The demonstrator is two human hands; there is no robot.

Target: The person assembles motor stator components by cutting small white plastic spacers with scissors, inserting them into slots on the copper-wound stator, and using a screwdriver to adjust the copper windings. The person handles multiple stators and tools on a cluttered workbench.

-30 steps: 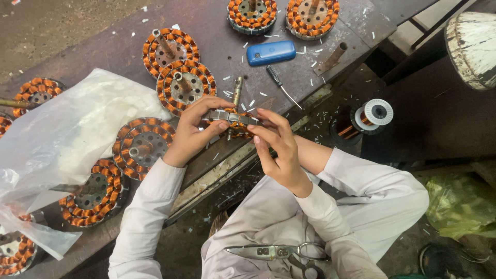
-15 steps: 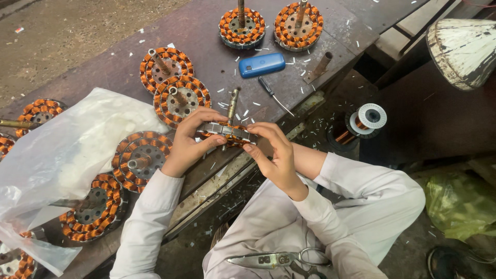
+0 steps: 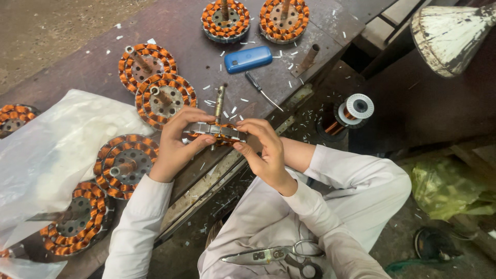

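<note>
My left hand and my right hand both grip one round motor stator wound with copper wire, held on edge above the front of a dark workbench. Its steel shaft points away from me. My left fingers wrap the stator's left rim and my right fingers pinch its right rim. Both sleeves are white. A pair of scissors lies on my lap.
Several more copper-wound stators sit on the bench, some on a clear plastic sheet at left. A blue phone, a screwdriver and a spool of copper wire lie nearby. A white lamp shade hangs at top right.
The view has shifted slightly, so the bench sits lower in frame. Both hands keep hold of the stator, with small finger movements along its rim.
</note>
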